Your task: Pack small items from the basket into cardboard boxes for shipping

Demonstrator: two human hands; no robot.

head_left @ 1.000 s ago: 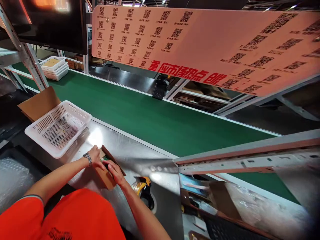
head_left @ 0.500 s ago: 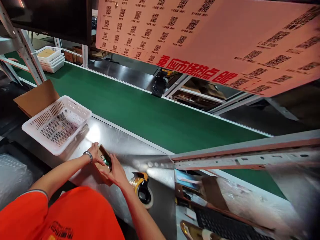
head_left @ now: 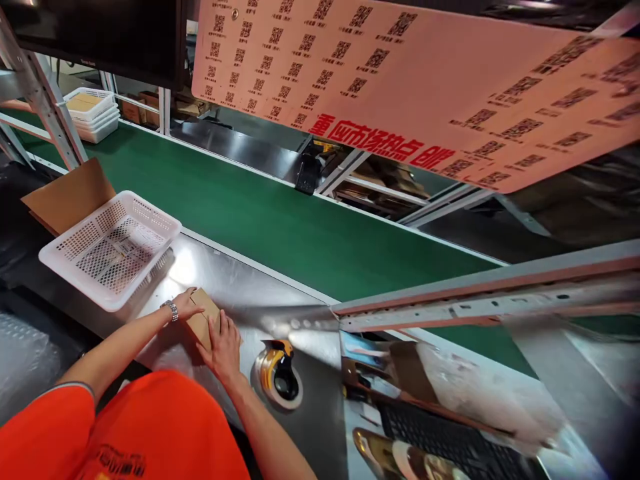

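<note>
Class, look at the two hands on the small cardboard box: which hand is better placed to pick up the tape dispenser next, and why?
Probably the right hand: it rests on the cardboard box beside the tape dispenser. The left hand is on the box's far side.

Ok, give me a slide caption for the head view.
Both hands, left hand and right hand, press a small cardboard box shut beside a tape dispenser.
</note>
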